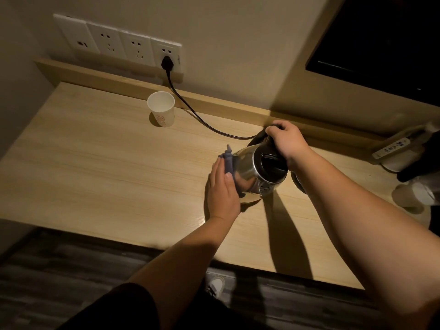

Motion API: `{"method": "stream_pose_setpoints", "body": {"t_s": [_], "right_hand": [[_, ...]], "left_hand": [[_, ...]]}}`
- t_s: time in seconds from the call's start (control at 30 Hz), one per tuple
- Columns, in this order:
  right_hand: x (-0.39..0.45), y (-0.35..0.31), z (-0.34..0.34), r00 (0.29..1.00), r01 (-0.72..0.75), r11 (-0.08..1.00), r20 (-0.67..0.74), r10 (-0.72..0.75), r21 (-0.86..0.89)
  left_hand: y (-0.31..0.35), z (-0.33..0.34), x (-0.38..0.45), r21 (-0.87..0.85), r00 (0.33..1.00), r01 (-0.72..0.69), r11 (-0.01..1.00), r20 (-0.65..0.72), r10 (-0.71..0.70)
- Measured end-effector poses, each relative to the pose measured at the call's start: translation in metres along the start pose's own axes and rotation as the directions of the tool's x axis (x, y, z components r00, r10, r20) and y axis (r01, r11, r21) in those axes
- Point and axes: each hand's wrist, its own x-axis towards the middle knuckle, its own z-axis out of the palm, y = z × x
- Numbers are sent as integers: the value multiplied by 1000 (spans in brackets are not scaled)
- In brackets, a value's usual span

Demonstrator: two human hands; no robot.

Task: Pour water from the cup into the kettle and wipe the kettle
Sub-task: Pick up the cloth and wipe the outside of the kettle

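A steel kettle (pixel 256 171) with a black lid is tilted toward me above the wooden desk (pixel 114 172). My right hand (pixel 287 141) grips its black handle at the far side. My left hand (pixel 222 189) presses a blue-grey cloth (pixel 229 160) flat against the kettle's left wall. A white paper cup (pixel 161 108) stands upright at the back of the desk, well to the left of the kettle; I cannot tell what is in it.
The kettle's black base (pixel 297 182) lies partly hidden under my right forearm, its cord (pixel 190 110) running to a plug (pixel 166 63) in the wall sockets. White cups and a dark item (pixel 414 172) crowd the desk's right end. The desk's front edge is near me.
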Motion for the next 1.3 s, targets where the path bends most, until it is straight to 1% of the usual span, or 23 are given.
{"method": "stream_pose_setpoints", "body": {"t_s": [0.07, 0.13, 0.17, 0.23, 0.33, 0.4, 0.47, 0.5, 0.53, 0.6, 0.67, 0.73, 0.83, 0.97, 1.03, 1.07, 1.13, 1.2, 1.23, 1.3], "right_hand": [[-1, -3, 3, 1000, 3, 1000, -3, -3, -14], [-1, -3, 5, 1000, 4, 1000, -10, -5, -24], [-2, -3, 5, 1000, -1, 1000, -13, 1, -22], [-2, -2, 4, 999, -21, 1000, -28, 21, 5], [-5, 1, 2, 997, -51, 997, -48, 54, 55], [-5, 5, -1, 996, -70, 994, -51, 75, 88], [-6, 7, -5, 994, -86, 990, -62, 93, 114], [-7, 7, -7, 993, -94, 989, -65, 102, 117], [-7, 8, -9, 991, -105, 987, -68, 114, 124], [-6, 10, -13, 988, -121, 982, -73, 133, 147], [-6, 11, -13, 987, -121, 980, -84, 136, 159], [-5, 11, -11, 986, -119, 982, -101, 134, 147], [-6, 9, -4, 983, -119, 985, -122, 134, 125], [-10, 5, 6, 978, -106, 988, -166, 124, 114], [-11, 4, 9, 979, -93, 990, -169, 111, 110], [-11, 3, 9, 981, -86, 991, -163, 102, 101], [-14, 4, 5, 987, -70, 995, -137, 79, 65], [-16, 9, -2, 992, -51, 997, -116, 56, 53], [-18, 12, -6, 993, -41, 998, -105, 47, 55], [-20, 17, -11, 997, -12, 998, -73, 16, 54]], "left_hand": [[-1, -2, 3, -41, 997, 66, 997, -25, -67], [7, -2, 1, -35, 998, 56, 998, -39, -58], [14, -2, -2, -16, 999, 18, 1000, -41, -18], [32, -1, -8, 49, 994, -104, 993, -27, 106], [51, 3, -13, 174, 955, -294, 940, 26, 294], [53, 6, -11, 218, 928, -370, 903, 57, 367], [47, 7, -8, 220, 918, -395, 892, 56, 393], [42, 7, -5, 204, 929, -369, 907, 49, 367], [35, 6, -3, 172, 950, -311, 935, 39, 309], [17, 3, 3, 58, 991, -130, 990, 23, 129], [3, -1, 11, -37, 1000, 9, 999, 13, -8], [-1, -4, 19, -56, 998, 69, 996, 17, -68], [-1, -9, 29, -82, 992, 120, 989, 50, -116], [-5, -14, 38, -73, 974, 220, 973, 65, -215], [1, -13, 34, -70, 978, 203, 977, 58, -199], [5, -13, 31, -66, 985, 164, 984, 59, -160], [13, -18, 29, -51, 995, 44, 998, 92, -39], [24, -25, 37, -26, 982, -67, 997, 176, 70], [29, -28, 45, 1, 968, -92, 996, 234, 90], [40, -33, 65, 66, 924, -65, 996, 380, 35]]}}
